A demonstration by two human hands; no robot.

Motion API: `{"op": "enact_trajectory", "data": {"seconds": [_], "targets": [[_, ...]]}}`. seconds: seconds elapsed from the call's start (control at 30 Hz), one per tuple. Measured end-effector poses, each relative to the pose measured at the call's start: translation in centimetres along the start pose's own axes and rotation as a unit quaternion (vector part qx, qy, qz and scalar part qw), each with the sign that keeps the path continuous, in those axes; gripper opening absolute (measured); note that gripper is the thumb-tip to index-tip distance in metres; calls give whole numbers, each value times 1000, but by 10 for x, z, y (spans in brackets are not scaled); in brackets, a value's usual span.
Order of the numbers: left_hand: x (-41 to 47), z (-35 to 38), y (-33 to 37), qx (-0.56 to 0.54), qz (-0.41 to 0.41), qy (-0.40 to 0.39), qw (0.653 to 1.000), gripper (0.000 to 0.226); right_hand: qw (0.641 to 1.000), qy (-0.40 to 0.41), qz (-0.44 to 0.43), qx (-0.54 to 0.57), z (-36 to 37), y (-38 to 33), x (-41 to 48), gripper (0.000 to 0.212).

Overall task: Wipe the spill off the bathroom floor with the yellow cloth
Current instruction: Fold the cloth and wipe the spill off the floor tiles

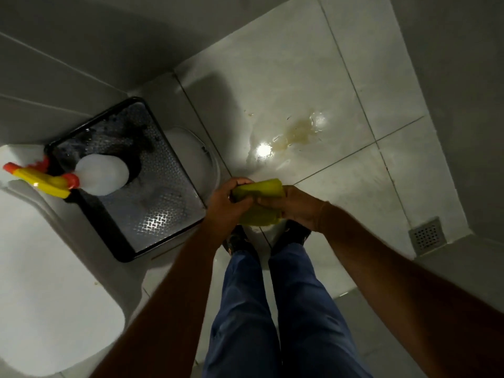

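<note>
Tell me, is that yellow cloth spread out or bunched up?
Bunched up. The yellow cloth is rolled into a thick wad, gripped between the left hand and right hand above the floor.

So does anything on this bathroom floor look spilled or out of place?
Yes. A yellowish spill sits on the pale floor tiles, ahead of the feet, with small splashes around it. It is not yet wiped: both hands, left hand and right hand, hold the yellow cloth above the floor.

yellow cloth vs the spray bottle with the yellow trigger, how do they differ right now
The folded yellow cloth is soft and gripped by both the left hand and right hand; the white spray bottle with yellow and red trigger head is rigid, untouched, lying on the black metal tray. Both are partly yellow.
</note>
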State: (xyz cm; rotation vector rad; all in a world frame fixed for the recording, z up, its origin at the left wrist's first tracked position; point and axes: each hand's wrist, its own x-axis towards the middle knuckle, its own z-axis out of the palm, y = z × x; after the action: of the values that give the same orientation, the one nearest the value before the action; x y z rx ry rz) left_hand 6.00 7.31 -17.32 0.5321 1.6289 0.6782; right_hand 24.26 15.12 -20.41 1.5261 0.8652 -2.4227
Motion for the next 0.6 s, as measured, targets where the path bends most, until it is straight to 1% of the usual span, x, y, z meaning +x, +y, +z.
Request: {"op": "enact_trajectory", "data": {"seconds": [0.07,0.13,0.2,0.27,0.3,0.37,0.4,0.43,0.53,0.57,0.6], "targets": [[17,25,-19,15,-32,9,999,44,998,68,-1,0,-17,19,8,40],[36,46,-43,-3,-87,33,996,55,989,149,-8,8,-32,36,20,34],[55,62,-66,11,-146,66,987,60,972,235,-16,11,-52,50,33,31],[73,74,-91,33,-184,77,979,62,947,320,-19,-29,-80,62,50,29],[81,78,-103,49,-195,78,977,64,935,349,-24,-50,-95,67,59,33],[99,84,-123,85,-202,80,972,68,913,399,-30,-82,-124,74,80,49],[110,87,-132,103,-202,81,971,69,898,425,-34,-107,-139,80,93,54],[122,89,-141,125,-198,82,969,71,883,446,-40,-141,-154,85,109,53],[155,91,-162,183,-183,91,962,75,849,473,-56,-227,-183,93,155,37],[166,91,-168,188,-180,98,960,75,838,477,-62,-259,-191,97,170,43],[175,92,-175,187,-181,104,960,75,824,475,-64,-303,-197,102,186,55]]}}
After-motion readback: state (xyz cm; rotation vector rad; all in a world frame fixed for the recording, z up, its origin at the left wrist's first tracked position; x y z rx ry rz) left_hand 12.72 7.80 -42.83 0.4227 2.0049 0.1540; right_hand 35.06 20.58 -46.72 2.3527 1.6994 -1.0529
